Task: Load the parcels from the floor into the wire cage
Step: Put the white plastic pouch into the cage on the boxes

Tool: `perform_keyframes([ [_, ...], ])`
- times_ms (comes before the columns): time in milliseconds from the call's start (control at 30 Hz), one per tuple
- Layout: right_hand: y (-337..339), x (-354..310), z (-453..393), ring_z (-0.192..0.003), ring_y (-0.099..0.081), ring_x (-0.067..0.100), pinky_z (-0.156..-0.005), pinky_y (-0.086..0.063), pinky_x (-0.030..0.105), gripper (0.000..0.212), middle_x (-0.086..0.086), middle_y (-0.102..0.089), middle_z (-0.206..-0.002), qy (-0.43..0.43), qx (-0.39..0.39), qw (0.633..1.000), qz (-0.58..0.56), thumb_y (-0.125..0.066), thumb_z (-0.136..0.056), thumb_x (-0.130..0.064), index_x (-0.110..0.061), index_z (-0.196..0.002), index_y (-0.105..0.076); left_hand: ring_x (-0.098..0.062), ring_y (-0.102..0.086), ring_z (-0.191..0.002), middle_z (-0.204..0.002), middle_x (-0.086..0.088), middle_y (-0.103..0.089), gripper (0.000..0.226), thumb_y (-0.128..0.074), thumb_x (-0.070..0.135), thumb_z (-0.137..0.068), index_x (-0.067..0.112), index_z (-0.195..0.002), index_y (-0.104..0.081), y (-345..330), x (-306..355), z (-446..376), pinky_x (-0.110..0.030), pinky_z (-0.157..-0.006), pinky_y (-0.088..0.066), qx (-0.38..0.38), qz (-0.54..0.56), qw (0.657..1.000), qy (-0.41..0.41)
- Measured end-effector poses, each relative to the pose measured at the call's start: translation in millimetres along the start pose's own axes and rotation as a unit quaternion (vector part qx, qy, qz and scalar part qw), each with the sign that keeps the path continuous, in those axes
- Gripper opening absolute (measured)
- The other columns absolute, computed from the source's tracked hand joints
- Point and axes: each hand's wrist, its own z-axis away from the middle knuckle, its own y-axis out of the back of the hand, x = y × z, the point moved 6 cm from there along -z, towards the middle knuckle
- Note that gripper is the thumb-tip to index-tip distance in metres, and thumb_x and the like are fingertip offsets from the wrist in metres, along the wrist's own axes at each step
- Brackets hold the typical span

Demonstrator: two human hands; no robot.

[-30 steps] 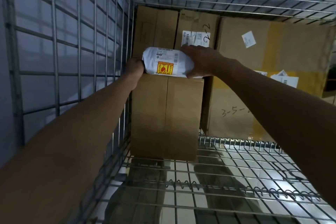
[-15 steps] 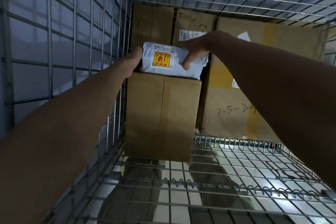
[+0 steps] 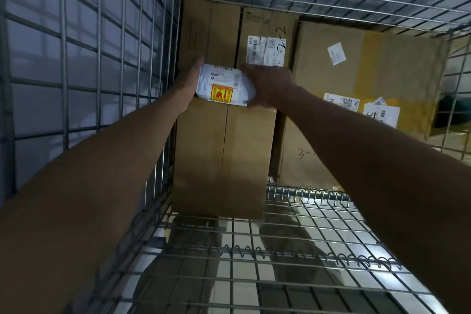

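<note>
A small white parcel (image 3: 224, 85) with a yellow and red sticker lies on top of a brown cardboard box (image 3: 221, 158) inside the wire cage (image 3: 84, 64). My left hand (image 3: 190, 81) presses flat against the parcel's left end. My right hand (image 3: 267, 86) grips its right end, fingers wrapped over the edge. Both my arms reach deep into the cage. The box stands at the back left, against the cage's left wall.
Two tall boxes (image 3: 267, 38) stand behind the parcel, and a large box (image 3: 362, 99) with yellow tape and labels fills the back right. The wire mesh floor (image 3: 293, 257) in front is bare. Mesh closes the left side and the top.
The parcel has stayed on the box top between both hands. My right hand slid from the parcel's top to its right end, uncovering the labels on the box behind.
</note>
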Motion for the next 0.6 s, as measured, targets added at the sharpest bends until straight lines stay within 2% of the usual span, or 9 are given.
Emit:
perform_keyframes([
  [67, -4, -2, 3, -0.131, -0.054, 0.034, -0.095, -0.049, 0.049, 0.099, 0.003, -0.050, -0.152, -0.008, 0.029, 1.000, 0.000, -0.082, -0.074, -0.054, -0.029, -0.155, -0.030, 0.000, -0.060, -0.078, -0.091, 0.009, -0.066, 0.043, -0.039, 0.060, -0.104, 0.026, -0.103, -0.066, -2, 3, 3, -0.014, -0.060, -0.041, -0.044, -0.073, 0.996, -0.024],
  [167, -8, -1, -2, -0.135, -0.051, 0.035, -0.096, -0.049, 0.051, 0.103, 0.005, -0.048, -0.153, -0.001, 0.012, 1.000, 0.003, -0.082, -0.074, -0.056, -0.026, -0.156, -0.028, -0.006, -0.067, -0.085, -0.093, 0.008, -0.070, 0.035, -0.051, 0.063, -0.098, 0.031, -0.094, -0.065, -4, -2, 4, -0.019, -0.067, -0.046, -0.067, -0.144, 0.985, -0.066],
  [267, -17, 1, -11, -0.138, -0.046, 0.037, -0.104, -0.044, 0.053, 0.104, 0.012, -0.043, -0.155, 0.017, -0.011, 0.998, -0.052, -0.076, -0.078, -0.061, -0.021, -0.158, -0.025, -0.012, -0.070, -0.087, -0.098, 0.000, -0.073, 0.042, -0.051, 0.061, -0.099, 0.024, -0.104, -0.069, -3, -6, 1, -0.027, -0.074, -0.056, -0.039, -0.161, 0.980, -0.108],
  [367, -27, 4, -15, -0.139, -0.039, 0.037, -0.113, -0.035, 0.051, 0.088, 0.016, -0.037, -0.155, 0.038, -0.016, 0.993, -0.115, -0.053, -0.091, -0.070, -0.019, -0.157, -0.025, -0.020, -0.071, -0.083, -0.092, -0.003, -0.072, 0.053, -0.047, 0.061, -0.101, 0.015, -0.112, -0.069, -2, -11, -1, -0.036, -0.073, -0.057, -0.008, -0.205, 0.970, -0.132],
  [467, -36, 3, -13, -0.150, -0.023, 0.036, -0.121, -0.024, 0.051, 0.078, 0.015, -0.025, -0.162, 0.055, 0.002, 0.996, -0.069, -0.037, -0.100, -0.064, -0.017, -0.159, -0.019, -0.012, -0.062, -0.066, -0.079, 0.002, -0.064, 0.058, -0.040, 0.062, -0.103, 0.012, -0.105, -0.069, -5, -11, -2, -0.027, -0.054, -0.042, 0.054, -0.278, 0.948, -0.145],
  [533, -41, 1, -12, -0.152, -0.016, 0.036, -0.122, -0.021, 0.052, 0.077, 0.016, -0.019, -0.164, 0.058, 0.034, 0.997, -0.035, -0.030, -0.101, -0.063, -0.015, -0.160, -0.015, -0.018, -0.061, -0.068, -0.087, -0.004, -0.064, 0.064, -0.033, 0.066, -0.102, 0.010, -0.109, -0.065, -8, -16, -6, -0.028, -0.054, -0.038, 0.094, -0.321, 0.932, -0.140],
  [600, -47, -3, -10, -0.152, -0.018, 0.038, -0.121, -0.023, 0.053, 0.075, 0.018, -0.021, -0.163, 0.074, 0.068, 0.995, -0.012, -0.026, -0.102, -0.062, -0.015, -0.160, -0.016, -0.029, -0.065, -0.079, -0.102, -0.013, -0.065, 0.074, -0.026, 0.071, -0.100, 0.008, -0.118, -0.059, -9, -24, -9, -0.034, -0.060, -0.047, 0.125, -0.350, 0.919, -0.129],
])
